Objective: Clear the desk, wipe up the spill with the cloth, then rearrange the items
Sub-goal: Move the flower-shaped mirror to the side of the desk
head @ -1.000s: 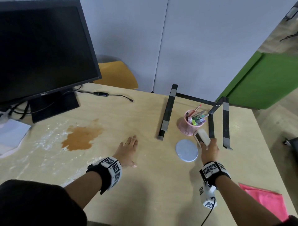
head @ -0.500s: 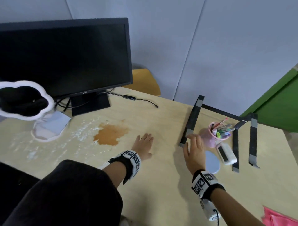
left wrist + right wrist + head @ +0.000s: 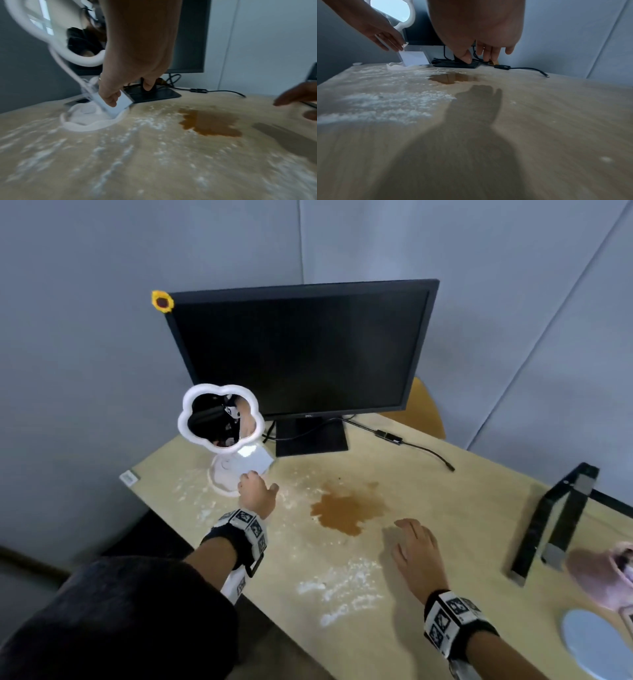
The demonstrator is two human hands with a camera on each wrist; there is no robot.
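Between the hands, a brown spill [image 3: 347,510] lies on the pale wooden tabletop [image 3: 455,529]. Left hand [image 3: 256,491] touches a white card [image 3: 118,104] at the mirror's [image 3: 221,419] base; right hand [image 3: 416,556] hovers, fingers relaxed. White powder [image 3: 342,585] streaks the surface; grey partition walls [image 3: 513,302] stand behind a monitor [image 3: 301,350].

I can see two hands, the left hand [image 3: 256,495] and the right hand [image 3: 416,549]. There is one monitor [image 3: 301,347], one mirror [image 3: 221,416], one brown spill [image 3: 346,508] and one pink cup [image 3: 603,580]. There is one white card [image 3: 257,461], one round coaster [image 3: 596,642] and one sunflower [image 3: 162,301].
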